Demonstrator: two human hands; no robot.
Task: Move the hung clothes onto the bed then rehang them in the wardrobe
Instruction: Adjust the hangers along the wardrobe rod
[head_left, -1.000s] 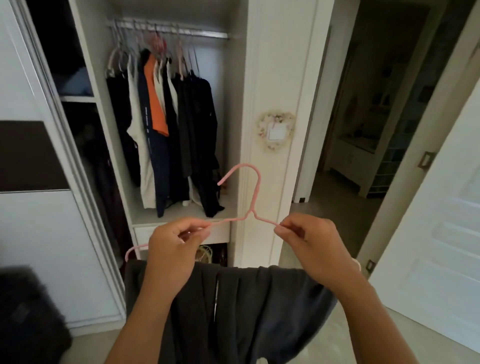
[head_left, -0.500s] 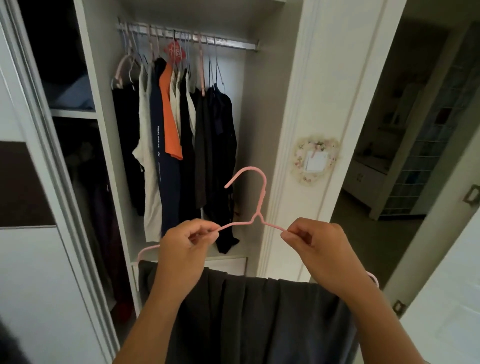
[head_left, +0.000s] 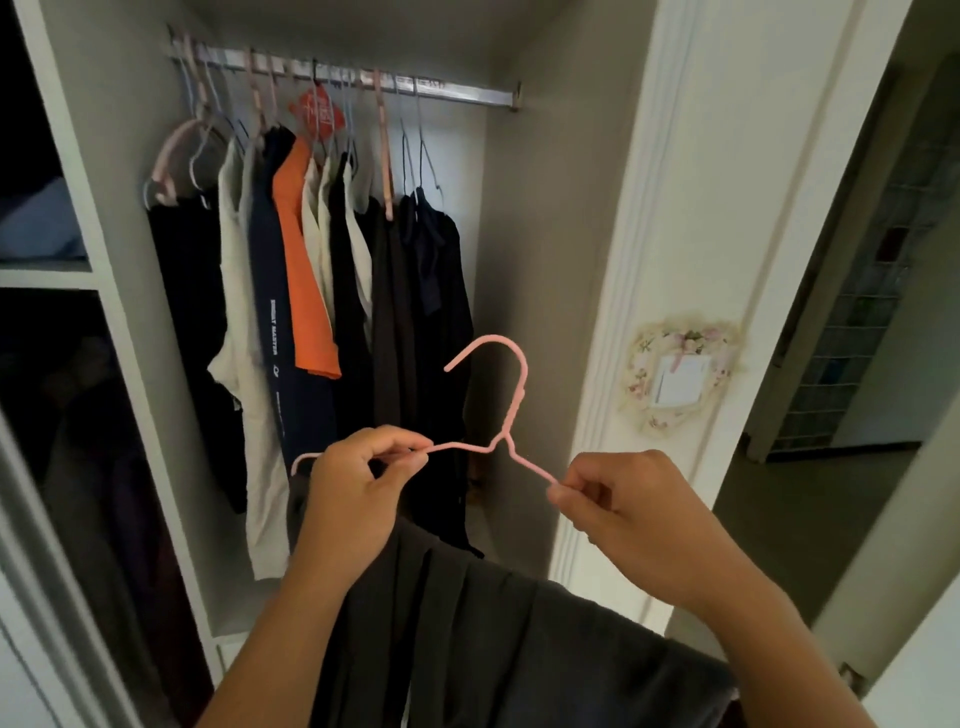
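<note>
I hold a pink hanger (head_left: 511, 410) in front of the open wardrobe, its hook pointing up and left. My left hand (head_left: 353, 493) pinches its left shoulder and my right hand (head_left: 628, 514) pinches its right shoulder. A dark grey garment (head_left: 498, 639) is draped over the hanger's lower bar and hangs below my hands. Above, the metal rail (head_left: 467, 93) carries several hung clothes (head_left: 311, 291): black, cream, navy, orange and dark ones. The right end of the rail is bare.
A white wardrobe side panel (head_left: 670, 260) stands to the right, with a floral-framed wall switch (head_left: 680, 382) on it. Shelves with dark contents (head_left: 47, 223) lie on the left. An open doorway (head_left: 852, 364) leads to another room at the right.
I have come closer to the wardrobe; the rail and clothes now look larger and nearer. Both hands keep their pinch on the hanger, which has risen slightly toward the rail.
</note>
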